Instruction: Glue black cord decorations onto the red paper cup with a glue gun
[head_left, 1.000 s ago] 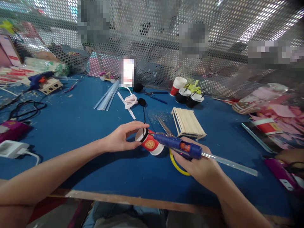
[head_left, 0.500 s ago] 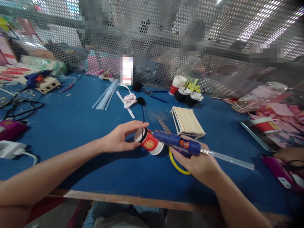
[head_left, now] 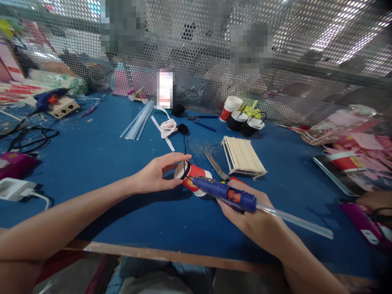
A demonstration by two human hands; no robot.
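Note:
A red and white paper cup [head_left: 200, 174] lies tilted on the blue table, its rim end toward my left hand [head_left: 159, 173]. The thumb and fingers of that hand grip the cup at the rim. Black yarn [head_left: 185, 145] wraps round the rim and runs back to a small black ball [head_left: 183, 129]. My right hand [head_left: 249, 208] is closed round a blue glue gun [head_left: 219, 190] with a long clear glue stick in its back end. The gun's nozzle is at the cup's side near the black yarn. Scissors [head_left: 216, 165] lie partly hidden behind the gun and right hand.
A wooden-stick rack [head_left: 245, 157] lies right of the scissors. Farther back are black cups [head_left: 237, 120], pliers [head_left: 203, 122], white ribbon [head_left: 168, 128] and clear glue sticks [head_left: 137, 122]. Another glue gun [head_left: 45, 100] rests at left. A phone [head_left: 333, 173] lies at right, near another person's hand [head_left: 375, 200].
The glue gun's nozzle has moved down and slightly left along the cup, near the yarn-wrapped rim. My left hand keeps its grip. The view has shifted slightly.

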